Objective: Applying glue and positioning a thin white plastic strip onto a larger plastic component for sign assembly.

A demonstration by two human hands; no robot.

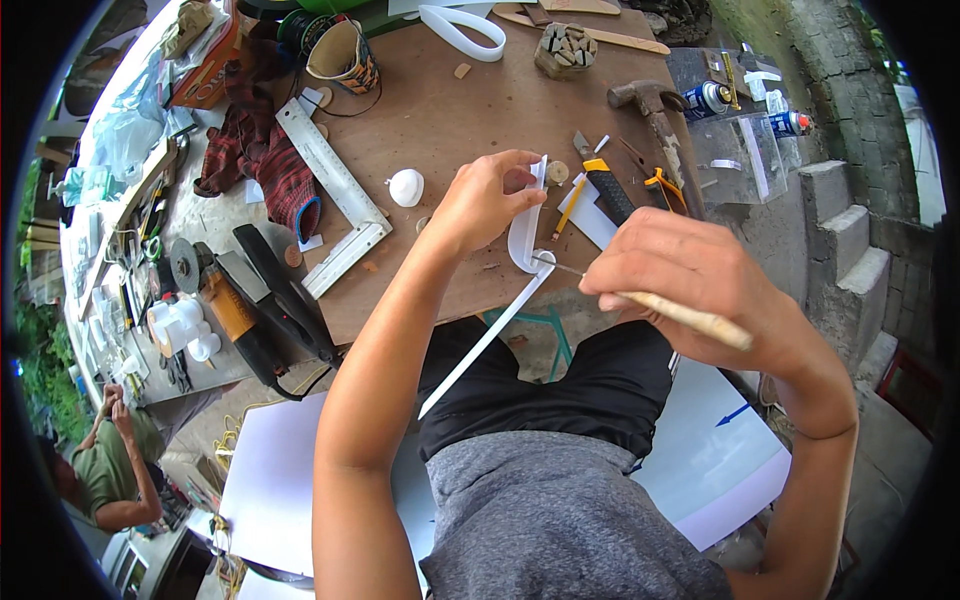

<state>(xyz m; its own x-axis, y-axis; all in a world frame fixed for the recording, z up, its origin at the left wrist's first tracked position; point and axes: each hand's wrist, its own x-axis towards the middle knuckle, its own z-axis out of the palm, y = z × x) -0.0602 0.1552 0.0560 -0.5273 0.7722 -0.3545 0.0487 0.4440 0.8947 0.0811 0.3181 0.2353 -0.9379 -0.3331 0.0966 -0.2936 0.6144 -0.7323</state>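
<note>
My left hand pinches a curved white plastic piece near its upper end, above the table's front edge. A narrow white strip runs from the piece's lower end, down and left over my lap. My right hand is closed round a tool with a pale wooden handle. From my fingers its thin dark shaft reaches left, and its tip meets the white piece near the bend. Whether the tip touches the piece or the strip, I cannot tell. Nearby on the table lie a yellow pencil and a yellow-black utility knife.
Beyond my right hand lies a hammer. To the left are a metal square, a white round container, a red-black cloth and an angle grinder. Spray cans stand at right; another person is at lower left.
</note>
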